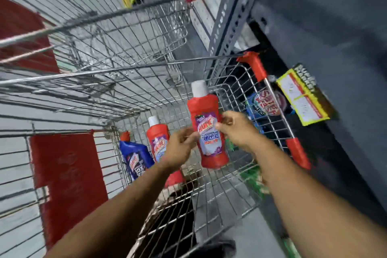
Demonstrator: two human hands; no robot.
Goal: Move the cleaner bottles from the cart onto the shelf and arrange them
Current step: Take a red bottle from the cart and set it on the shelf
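A red Harpic bathroom cleaner bottle (206,125) with a white cap is held upright over the wire cart (236,94). My right hand (236,130) grips its right side. My left hand (180,146) touches its left side with the fingertips. Behind my left hand a second red Harpic bottle (157,138) stands in the cart. A blue Harpic bottle (135,159) with a red cap leans at the cart's left corner. The grey metal shelf (326,33) rises to the right of the cart.
A second wire cart (117,33) stands just ahead. Blue and red packets (263,104) lie on a low shelf behind the cart's right wall. A yellow price tag (303,98) hangs from the shelf edge. Green items (253,180) show under my right forearm.
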